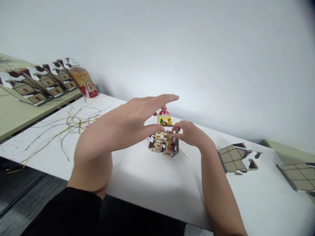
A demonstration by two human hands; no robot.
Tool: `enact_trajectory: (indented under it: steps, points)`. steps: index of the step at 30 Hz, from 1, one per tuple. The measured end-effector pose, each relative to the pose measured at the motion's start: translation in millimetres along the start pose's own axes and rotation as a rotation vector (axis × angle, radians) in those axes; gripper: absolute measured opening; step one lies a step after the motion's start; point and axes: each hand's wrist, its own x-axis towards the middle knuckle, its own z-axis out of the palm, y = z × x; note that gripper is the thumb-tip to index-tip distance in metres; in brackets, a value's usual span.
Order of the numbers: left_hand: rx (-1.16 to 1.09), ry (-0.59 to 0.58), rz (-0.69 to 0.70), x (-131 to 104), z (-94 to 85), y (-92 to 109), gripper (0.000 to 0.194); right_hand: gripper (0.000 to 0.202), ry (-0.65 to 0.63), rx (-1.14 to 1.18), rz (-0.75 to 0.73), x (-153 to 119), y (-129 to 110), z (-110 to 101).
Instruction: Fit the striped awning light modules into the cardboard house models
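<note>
A small model house [162, 142] with cream walls, little yellow-lit windows and a dark grey side panel stands on the white table in front of me. Above its top edge shows a yellow shop-front piece [166, 120] under a red-and-white striped awning. My right hand [189, 132] has its thumb and fingers bent around the house's upper right edge. Over the left side of the house hovers my left hand [137, 118], its index finger stretched out and its thumb apart; the other fingers are mostly hidden behind it. Thin dark wires stick out by the house's right side.
Tangled black and yellow wires [76, 123] spread over the left of the white table [152, 193]. Behind them stands a labelled drink bottle [85, 80]. Several snowy-roofed model houses [41, 80] line the beige surface at left. Two more house models [233, 159] lie at right.
</note>
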Motion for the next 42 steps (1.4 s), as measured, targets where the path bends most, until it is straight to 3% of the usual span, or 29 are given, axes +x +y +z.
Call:
enact_trajectory:
  steps: [6, 10, 14, 17, 23, 34, 42]
  points:
    - [0.022, -0.078, -0.018, 2, 0.5, -3, 0.056, 0.017, 0.001, 0.060, 0.164, -7, 24, -16]
    - [0.015, -0.141, -0.044, 3, 1.8, -6, 0.056, 0.019, -0.187, 0.094, 0.228, 2, 40, -11]
    - [0.027, -0.249, -0.077, 3, 4.6, -10, 0.052, 0.027, -0.396, 0.185, 0.136, 18, 50, 5]
    - [0.035, -0.355, -0.107, 4, 7.7, -14, 0.047, 0.022, -0.485, 0.264, 0.104, 27, 52, 16]
    - [0.035, -0.443, -0.178, 7, 10.3, -15, 0.047, 0.014, -0.529, 0.357, 0.065, 34, 50, 28]
    - [0.024, -0.528, -0.253, 14, 12.1, -19, 0.052, 0.022, -0.671, 0.562, 0.053, 36, 61, 33]
    - [-0.003, -0.526, -0.274, 17, 13.3, -17, 0.051, 0.026, -0.703, 0.567, 0.047, 33, 66, 28]
